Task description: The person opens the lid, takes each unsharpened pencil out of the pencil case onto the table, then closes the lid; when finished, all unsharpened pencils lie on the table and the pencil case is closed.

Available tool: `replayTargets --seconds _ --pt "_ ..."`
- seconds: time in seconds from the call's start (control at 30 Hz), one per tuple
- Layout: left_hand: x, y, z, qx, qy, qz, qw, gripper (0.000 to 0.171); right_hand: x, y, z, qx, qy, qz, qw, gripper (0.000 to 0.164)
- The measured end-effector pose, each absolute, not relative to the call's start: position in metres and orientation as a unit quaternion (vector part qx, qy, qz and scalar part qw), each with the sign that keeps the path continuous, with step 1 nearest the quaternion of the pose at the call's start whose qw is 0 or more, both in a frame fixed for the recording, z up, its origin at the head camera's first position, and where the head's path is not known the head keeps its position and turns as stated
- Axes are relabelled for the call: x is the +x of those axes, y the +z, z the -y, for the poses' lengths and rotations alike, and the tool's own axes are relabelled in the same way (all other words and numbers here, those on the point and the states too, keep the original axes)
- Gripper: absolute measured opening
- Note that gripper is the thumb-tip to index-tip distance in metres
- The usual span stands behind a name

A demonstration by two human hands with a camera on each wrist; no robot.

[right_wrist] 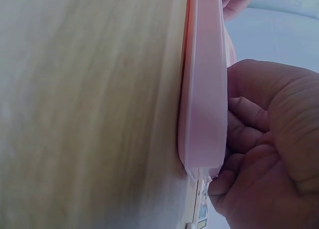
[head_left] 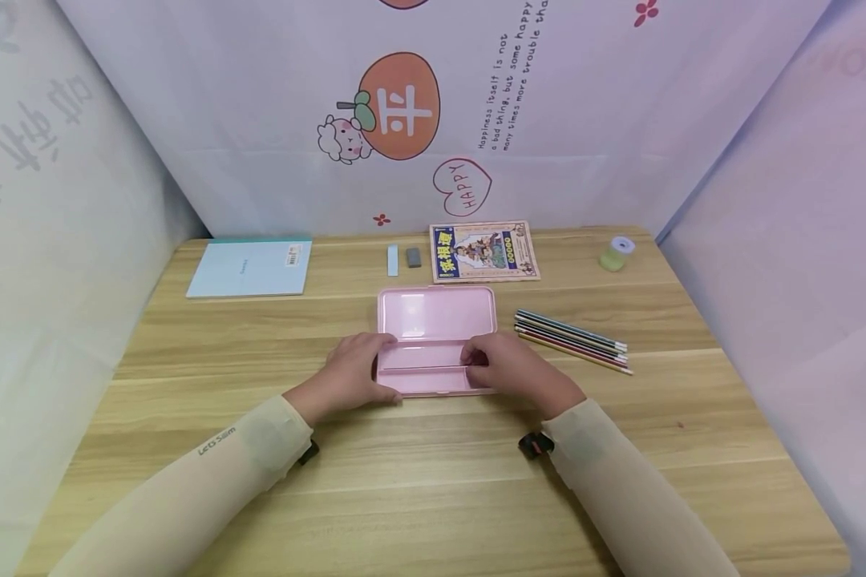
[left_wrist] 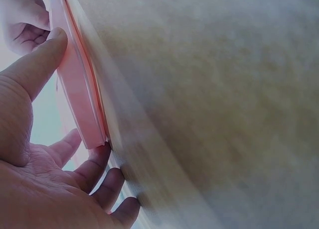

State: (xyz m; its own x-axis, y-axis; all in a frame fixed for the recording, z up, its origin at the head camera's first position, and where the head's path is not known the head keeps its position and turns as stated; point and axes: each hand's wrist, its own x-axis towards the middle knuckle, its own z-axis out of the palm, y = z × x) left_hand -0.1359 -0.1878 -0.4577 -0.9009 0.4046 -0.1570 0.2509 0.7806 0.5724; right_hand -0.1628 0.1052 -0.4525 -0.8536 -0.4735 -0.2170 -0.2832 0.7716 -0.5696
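A pink pencil case (head_left: 439, 314) lies open on the wooden table, its lid tipped back and its long compartments facing up. My left hand (head_left: 354, 373) holds its left end, the thumb (left_wrist: 50, 55) against the front wall and a finger at the end corner. My right hand (head_left: 501, 367) reaches over the right end with curled fingers, the fingertips down inside the compartments near the divider. In the right wrist view the case's front wall (right_wrist: 207, 89) hides those fingertips, and I cannot tell whether they pinch anything.
Several pencils (head_left: 570, 340) lie in a bundle right of the case. Behind it are a pale blue strip (head_left: 393, 260), a grey eraser (head_left: 414, 257) and an illustrated booklet (head_left: 485, 252). A light blue notebook (head_left: 251, 268) lies back left; a small green-and-white cylindrical item (head_left: 617, 253) stands back right.
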Motion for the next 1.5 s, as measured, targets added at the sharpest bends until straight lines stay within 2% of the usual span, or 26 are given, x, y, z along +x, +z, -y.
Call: replayTargets --seconds 0.33,0.73,1.0,1.3,1.5 --pt "-0.136 -0.456 0.187 0.171 0.283 -0.933 0.138 0.096 -0.164 -0.453 -0.106 -0.189 -0.277 -0.923 0.190 0.011" --pt "-0.135 -0.457 0.188 0.179 0.278 -0.934 0.137 0.097 -0.166 -0.456 -0.110 -0.202 -0.302 -0.912 0.189 0.007" --pt "-0.136 -0.457 0.189 0.179 0.278 -0.934 0.137 0.096 -0.169 -0.457 -0.114 -0.168 -0.348 -0.901 0.199 0.012" --pt "-0.135 -0.459 0.188 0.179 0.278 -0.934 0.134 0.098 -0.169 -0.460 -0.117 -0.196 -0.341 -0.903 0.173 0.012" --pt "-0.135 -0.461 0.188 0.181 0.276 -0.935 0.131 0.097 -0.166 -0.458 -0.126 -0.177 -0.367 -0.902 0.142 0.016"
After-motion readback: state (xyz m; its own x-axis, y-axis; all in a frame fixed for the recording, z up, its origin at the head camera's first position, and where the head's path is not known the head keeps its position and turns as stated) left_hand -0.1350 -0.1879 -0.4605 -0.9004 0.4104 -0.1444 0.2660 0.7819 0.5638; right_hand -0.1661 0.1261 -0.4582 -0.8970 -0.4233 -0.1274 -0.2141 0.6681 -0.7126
